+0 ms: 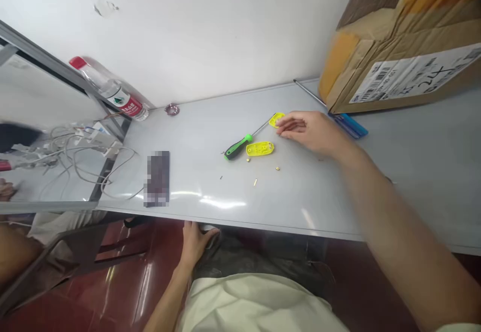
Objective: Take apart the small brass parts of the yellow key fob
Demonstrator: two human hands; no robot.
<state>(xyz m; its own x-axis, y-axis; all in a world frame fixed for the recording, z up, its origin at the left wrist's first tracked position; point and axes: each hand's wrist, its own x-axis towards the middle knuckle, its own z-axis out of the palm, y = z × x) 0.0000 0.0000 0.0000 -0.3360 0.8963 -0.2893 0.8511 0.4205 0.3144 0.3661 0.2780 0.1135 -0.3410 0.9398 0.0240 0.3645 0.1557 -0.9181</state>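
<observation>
My right hand (306, 130) reaches over the table with curled fingers and a gap between thumb and fingers. Its fingertips are at the edge of a small yellow plastic shell piece (276, 120), partly covering it. Just below lies a yellow plastic casing half (260, 148), its moulded inside facing up. A green-and-black screwdriver (238, 146) lies beside it, shaft reaching the smaller piece. Small brass-coloured bits (255, 182) and a tiny screw-like piece (221, 177) are scattered nearby. My left hand (195, 241) is low at the table's front edge, thumb spread, fingertips partly hidden.
A cardboard box (409, 71) stands at the back right, with a blue item (349, 125) and a metal rod (308, 92) beside it. Leftward are a water bottle (120, 96), a small dark red object (172, 109), a blurred-out phone-like rectangle (158, 179) and white cables (108, 171).
</observation>
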